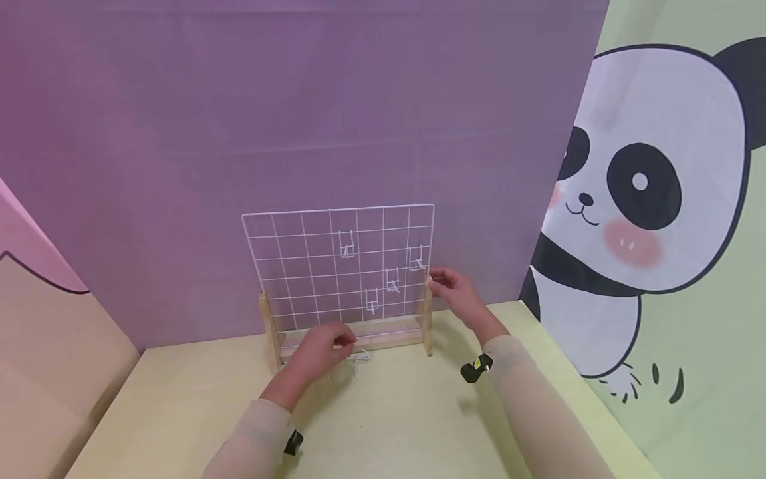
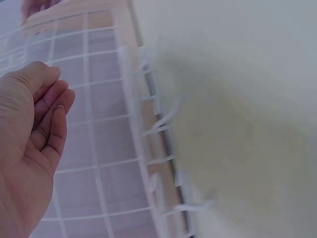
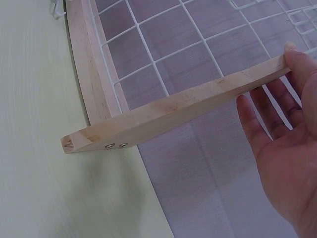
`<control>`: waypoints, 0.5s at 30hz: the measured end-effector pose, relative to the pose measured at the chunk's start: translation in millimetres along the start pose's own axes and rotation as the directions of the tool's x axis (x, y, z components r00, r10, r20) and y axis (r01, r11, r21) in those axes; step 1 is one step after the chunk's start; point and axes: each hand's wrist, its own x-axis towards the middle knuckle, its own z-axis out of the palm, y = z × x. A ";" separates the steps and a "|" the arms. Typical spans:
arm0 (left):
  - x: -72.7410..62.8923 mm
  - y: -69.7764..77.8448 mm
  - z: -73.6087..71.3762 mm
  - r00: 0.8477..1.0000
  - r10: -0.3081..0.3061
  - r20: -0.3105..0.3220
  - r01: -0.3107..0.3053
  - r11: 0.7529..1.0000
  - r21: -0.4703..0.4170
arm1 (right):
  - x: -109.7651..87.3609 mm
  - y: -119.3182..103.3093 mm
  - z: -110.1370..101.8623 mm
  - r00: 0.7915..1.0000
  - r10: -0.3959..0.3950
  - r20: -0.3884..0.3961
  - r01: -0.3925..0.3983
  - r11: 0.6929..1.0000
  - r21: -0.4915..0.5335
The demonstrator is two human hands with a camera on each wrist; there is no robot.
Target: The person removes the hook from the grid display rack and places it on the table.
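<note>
Head: white wire grid panel (image 1: 336, 275) stands in wood stand (image 1: 383, 341) on bench (image 1: 389, 412), 4 wire hooks (image 1: 391, 285) on it. Extra hooks (image 1: 361, 356) by base; L hand (image 1: 318, 347) just beside. R hand (image 1: 457, 293) at R upright (image 1: 427, 319).
L wrist: fingers loosely curled, nothing visible in grip.
R wrist: thumb + fingers clamped on upright's upper end.
Prob. steadying panel mid hook-hanging; next move likely needs L to pinch an extra hook, R to brace.

Rack (image 1: 333, 275) on table (image 1: 413, 419) before backdrop (image 1: 335, 106)
</note>
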 end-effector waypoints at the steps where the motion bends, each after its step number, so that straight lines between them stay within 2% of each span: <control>1: 1.3 1.7 -5.1 1.000 -0.003 -0.014 0.003 1.000 -0.008 | -0.6 -0.4 -0.1 1.000 0.004 0.002 -0.004 1.000 -0.003; 7: 10.1 11.9 -32.8 0.993 -0.010 -0.115 0.002 0.997 -0.072 | -1.0 -2.2 -0.8 1.000 0.013 0.005 -0.013 1.000 0.000; 11: 13.1 13.4 -41.1 0.985 -0.014 -0.174 -0.006 0.994 -0.111 | -1.6 -2.9 0.0 1.000 0.006 -0.003 -0.006 1.000 0.004; 15: 17.0 16.7 -45.3 0.974 -0.051 -0.219 0.021 0.990 -0.137 | -2.2 -3.0 -0.2 1.000 0.016 -0.005 -0.016 1.000 -0.007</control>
